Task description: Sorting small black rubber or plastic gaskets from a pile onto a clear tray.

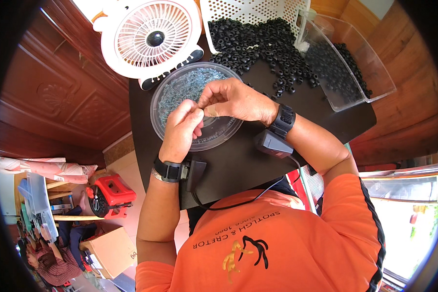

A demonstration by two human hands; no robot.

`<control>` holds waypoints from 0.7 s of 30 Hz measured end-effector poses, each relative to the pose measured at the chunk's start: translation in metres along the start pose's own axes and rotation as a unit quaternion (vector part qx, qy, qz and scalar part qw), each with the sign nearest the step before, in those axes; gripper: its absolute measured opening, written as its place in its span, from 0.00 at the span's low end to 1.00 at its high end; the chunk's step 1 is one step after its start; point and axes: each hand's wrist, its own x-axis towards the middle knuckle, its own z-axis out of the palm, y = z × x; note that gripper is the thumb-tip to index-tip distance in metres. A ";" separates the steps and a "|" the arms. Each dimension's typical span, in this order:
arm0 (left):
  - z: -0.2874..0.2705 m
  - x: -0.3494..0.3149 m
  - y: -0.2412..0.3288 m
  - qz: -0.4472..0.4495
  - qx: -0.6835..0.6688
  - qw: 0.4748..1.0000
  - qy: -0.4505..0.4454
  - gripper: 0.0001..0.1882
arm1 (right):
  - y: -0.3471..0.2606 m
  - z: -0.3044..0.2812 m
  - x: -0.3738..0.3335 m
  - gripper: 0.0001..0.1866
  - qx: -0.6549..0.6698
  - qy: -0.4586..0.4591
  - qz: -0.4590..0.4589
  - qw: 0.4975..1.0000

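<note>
My left hand (179,130) and my right hand (239,101) meet fingertip to fingertip above a round clear plastic tub (155,121). Both are closed in a pinch, and whatever sits between the fingers is too small to name. Many tiny bluish metal pieces (185,83), perhaps screws, cover the tub's bottom, thinner toward the near side. My hands hide part of its middle. Beyond the right hand spreads a pile of small black ring-like parts (277,61), spilling from a tipped white perforated basket (272,9) onto the dark table (243,168).
Right of the pile, a clear bin (374,92) holds more black parts. A white fan (155,39) stands behind the tub, to the left. A cable (228,207) links the wrist devices across my front. Left on the floor are a red machine (116,194) and a cardboard box (113,253), near another person.
</note>
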 end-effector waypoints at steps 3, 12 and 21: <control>-0.003 -0.001 0.002 -0.005 0.032 0.999 -0.042 0.12 | -0.011 -0.003 -0.004 0.09 -0.059 -0.032 0.005 0.998; 0.000 -0.003 0.006 0.091 0.046 0.994 -0.025 0.13 | -0.014 0.001 -0.001 0.09 0.020 -0.015 -0.008 1.000; -0.003 -0.004 0.001 0.051 -0.032 0.998 -0.014 0.12 | -0.021 0.011 -0.001 0.09 -0.014 0.035 -0.023 0.999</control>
